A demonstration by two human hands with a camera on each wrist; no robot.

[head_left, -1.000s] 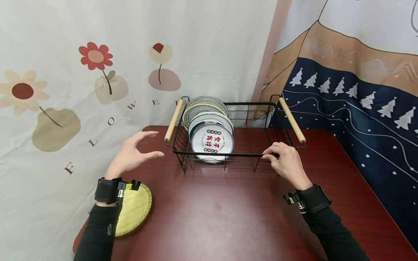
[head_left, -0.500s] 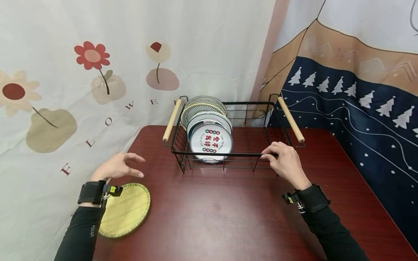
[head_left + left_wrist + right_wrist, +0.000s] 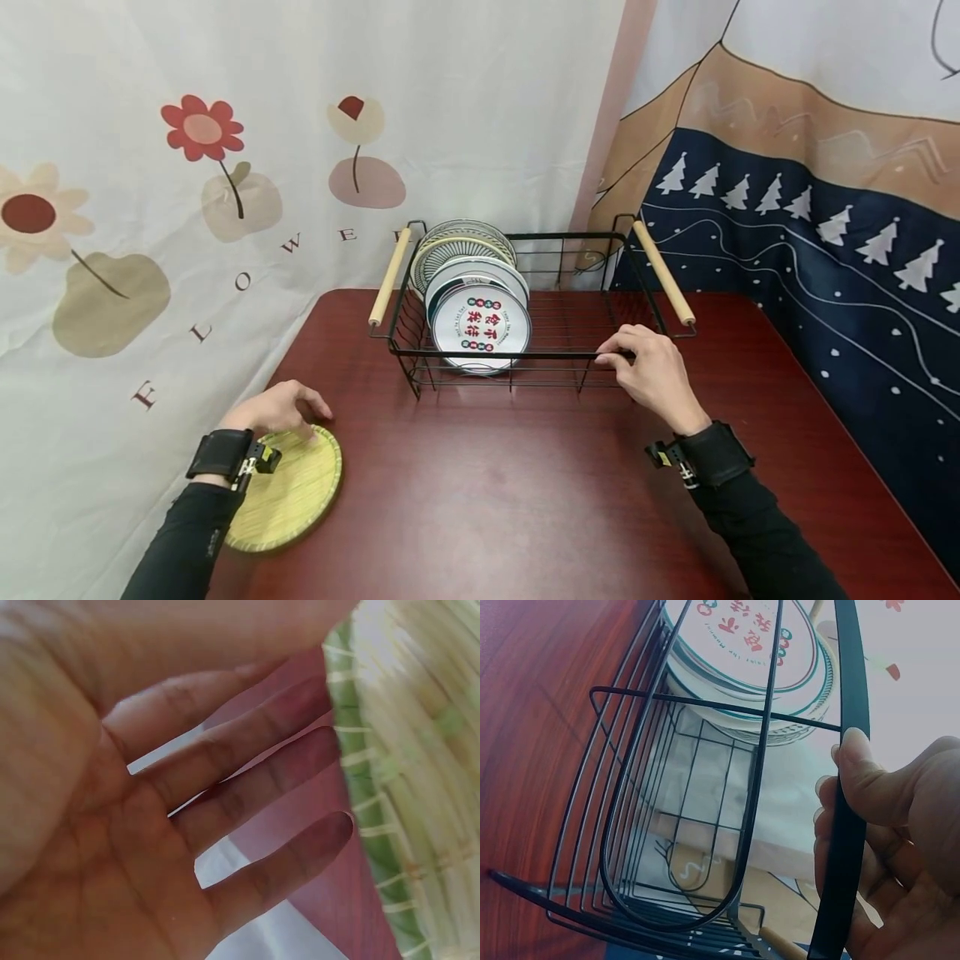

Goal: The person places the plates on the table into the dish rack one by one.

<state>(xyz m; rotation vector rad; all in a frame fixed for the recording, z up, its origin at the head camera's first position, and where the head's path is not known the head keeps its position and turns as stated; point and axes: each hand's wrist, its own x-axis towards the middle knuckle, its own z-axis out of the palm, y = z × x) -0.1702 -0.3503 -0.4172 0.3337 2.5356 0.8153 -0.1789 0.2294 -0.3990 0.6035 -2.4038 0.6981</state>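
The left hand (image 3: 276, 409) has dropped from mid-air onto the woven mat (image 3: 288, 492), fingers touching it.

At the right edge of the frame, the right hand (image 3: 900, 847) pinched the black top rail of the wire rack (image 3: 675, 825), thumb over the bar and fingers curled beneath. Round plates (image 3: 750, 660) stood stacked in the rack at upper centre, the front one printed with red characters. The dark red bench (image 3: 532, 750) filled the left side.

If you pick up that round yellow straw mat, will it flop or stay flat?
The woven mat lies flat on the table, so it probably holds its shape, bending only slightly. Thin straw weave suggests it is light. The left hand is at its far edge; on polished wood, it may slide when pushed.
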